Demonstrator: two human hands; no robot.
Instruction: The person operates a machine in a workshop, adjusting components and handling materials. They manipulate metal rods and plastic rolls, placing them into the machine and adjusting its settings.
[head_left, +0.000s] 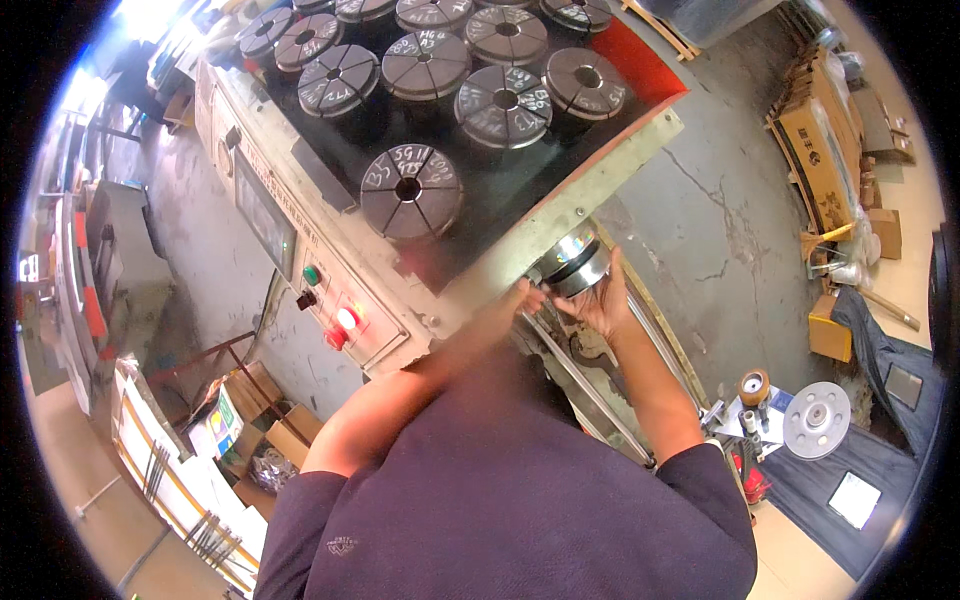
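Observation:
A shiny metal cylinder (582, 270) with a dark groove around it sits below the front edge of the machine's top. My right hand (603, 298) wraps it from below and the right side, fingers curved on the metal. Close to its left side is my left hand (530, 297), fingers bent in by a small part under the machine's edge. What those fingers pinch, if anything, is too small to make out. Two metal rails (582, 382) run beneath my hands toward my body.
Several dark slotted round discs (408, 190) with chalk marks stand on the machine's black top (510, 195). To the left, a control panel (330, 290) carries a screen and buttons. Cartons (815, 150) stack at far right; a grey perforated disc (817, 420) lies on the right-hand bench.

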